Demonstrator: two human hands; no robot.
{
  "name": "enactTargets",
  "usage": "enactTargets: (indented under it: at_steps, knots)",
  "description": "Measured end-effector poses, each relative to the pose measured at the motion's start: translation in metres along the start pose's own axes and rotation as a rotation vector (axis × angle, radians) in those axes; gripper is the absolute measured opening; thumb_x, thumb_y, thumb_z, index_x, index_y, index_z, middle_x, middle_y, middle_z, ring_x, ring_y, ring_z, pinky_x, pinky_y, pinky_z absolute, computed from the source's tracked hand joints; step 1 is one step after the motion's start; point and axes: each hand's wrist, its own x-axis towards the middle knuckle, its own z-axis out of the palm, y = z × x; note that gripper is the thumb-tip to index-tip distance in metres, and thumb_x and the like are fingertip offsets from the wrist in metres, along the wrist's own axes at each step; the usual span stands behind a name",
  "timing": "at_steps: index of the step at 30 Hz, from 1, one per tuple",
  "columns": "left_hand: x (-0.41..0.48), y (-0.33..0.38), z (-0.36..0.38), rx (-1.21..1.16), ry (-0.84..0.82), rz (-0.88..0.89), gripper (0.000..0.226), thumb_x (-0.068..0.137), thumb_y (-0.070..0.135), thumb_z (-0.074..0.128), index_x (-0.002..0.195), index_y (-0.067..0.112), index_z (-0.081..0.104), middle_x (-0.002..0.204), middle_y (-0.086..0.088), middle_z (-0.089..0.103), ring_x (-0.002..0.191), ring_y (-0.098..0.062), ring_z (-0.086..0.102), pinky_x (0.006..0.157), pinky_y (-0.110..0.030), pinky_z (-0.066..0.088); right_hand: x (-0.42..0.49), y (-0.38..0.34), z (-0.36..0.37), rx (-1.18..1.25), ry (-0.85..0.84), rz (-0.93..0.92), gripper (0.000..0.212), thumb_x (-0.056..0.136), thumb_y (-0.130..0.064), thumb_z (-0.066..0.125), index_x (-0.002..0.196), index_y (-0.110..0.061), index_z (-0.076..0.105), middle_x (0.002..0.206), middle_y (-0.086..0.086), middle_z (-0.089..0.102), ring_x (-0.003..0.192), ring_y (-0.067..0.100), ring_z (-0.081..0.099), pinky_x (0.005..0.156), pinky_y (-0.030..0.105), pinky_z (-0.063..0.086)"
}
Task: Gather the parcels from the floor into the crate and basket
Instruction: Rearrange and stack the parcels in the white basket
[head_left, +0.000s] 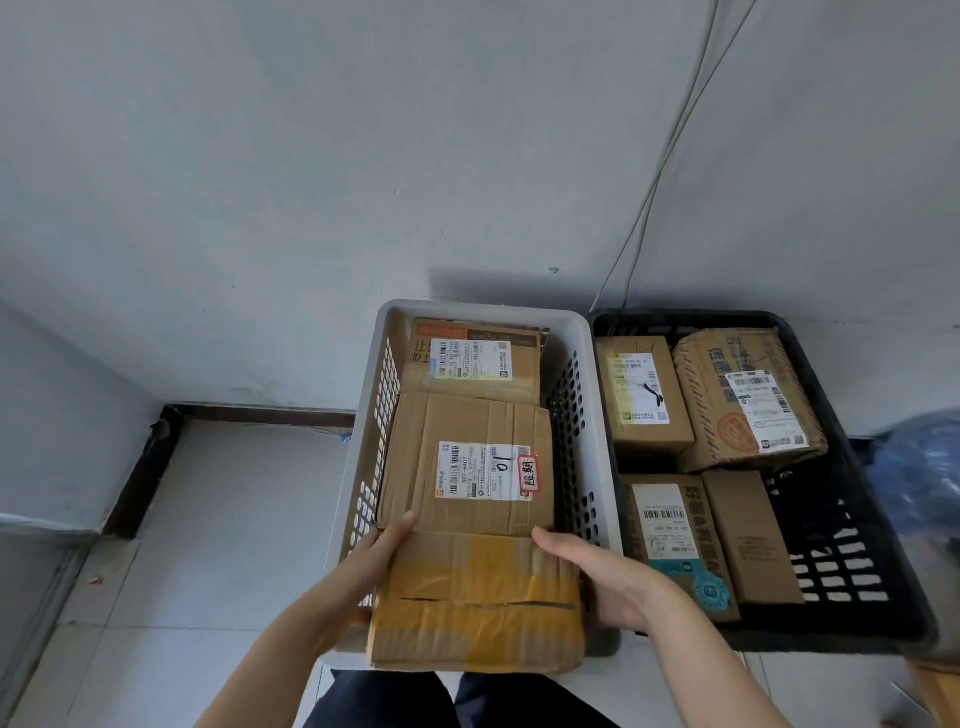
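The left hand (374, 566) and right hand (608, 582) hold a taped parcel (478, 603) by its sides, between them, over the near end of the white basket (483, 307). It may catch on the rim or tilt onto the labelled parcel (467, 462) just beyond the fingers, since little room is free. Its cardboard is creased, with yellow tape and a split seam.
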Motion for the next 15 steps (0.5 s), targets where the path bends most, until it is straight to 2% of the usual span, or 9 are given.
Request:
enactTargets:
  at_steps: [2,4,6,9,11,13,15]
  knots:
    - [0.005,-0.007,0.006,0.086,0.163,0.111,0.081,0.072,0.080,0.049,0.133,0.026,0.045,0.127,-0.003,0.059,0.111,-0.024,0.061,0.092,-0.041,0.051,0.010,0.004,0.006,-0.037,0.031,-0.056,0.114,0.058,-0.067,0.082,0.150,-0.028,0.028,0.145,0.003,0.045,0.134,0.027,0.041,0.115,0.055,0.027]
    - [0.013,-0.015,0.011,0.162,0.391,0.230,0.074,0.081,0.070,0.048,0.130,0.014,0.051,0.124,-0.009,0.062,0.108,-0.027,0.060,0.096,-0.042,0.049,0.017,0.006,0.015,-0.043,0.057,-0.118,0.126,0.059,-0.059,0.085,0.156,-0.027,0.012,0.156,0.006,0.032,0.142,0.030,0.032,0.119,0.055,0.021]
    - [0.017,-0.024,0.021,0.208,0.501,0.244,0.067,0.091,0.060,0.043,0.134,0.009,0.049,0.127,-0.014,0.060,0.113,-0.031,0.058,0.099,-0.042,0.045,0.024,0.012,0.024,-0.050,0.092,-0.169,0.119,0.067,-0.046,0.085,0.156,-0.024,0.010,0.156,0.006,0.033,0.139,0.028,0.036,0.116,0.049,0.028]
    - [0.022,-0.027,0.039,0.286,0.532,0.277,0.052,0.100,0.046,0.035,0.132,0.006,0.042,0.131,-0.017,0.056,0.117,-0.036,0.055,0.095,-0.042,0.043,0.032,0.026,0.028,-0.016,0.201,-0.218,0.091,0.077,-0.039,0.081,0.150,-0.020,0.031,0.131,0.000,0.054,0.112,0.015,0.055,0.100,0.036,0.046]
    - [0.026,-0.024,0.044,0.333,0.559,0.309,0.047,0.101,0.044,0.033,0.126,0.005,0.041,0.128,-0.019,0.056,0.111,-0.038,0.058,0.089,-0.043,0.046,0.034,0.029,0.032,-0.057,0.251,-0.246,0.072,0.084,-0.041,0.074,0.145,-0.022,0.039,0.124,-0.004,0.057,0.107,0.011,0.056,0.092,0.031,0.047]
    - [0.030,-0.023,0.044,0.380,0.592,0.343,0.046,0.101,0.044,0.030,0.125,0.006,0.040,0.126,-0.019,0.057,0.109,-0.038,0.059,0.087,-0.045,0.048,0.036,0.029,0.036,-0.143,0.281,-0.296,0.061,0.092,-0.041,0.065,0.144,-0.024,0.037,0.131,-0.004,0.055,0.114,0.013,0.053,0.100,0.033,0.045]
    - [0.032,-0.025,0.041,0.431,0.598,0.373,0.049,0.101,0.044,0.028,0.131,0.007,0.038,0.126,-0.018,0.058,0.108,-0.037,0.061,0.087,-0.045,0.049,0.037,0.029,0.041,-0.188,0.290,-0.347,0.059,0.096,-0.040,0.058,0.146,-0.024,0.031,0.138,-0.004,0.051,0.119,0.012,0.049,0.107,0.034,0.040]
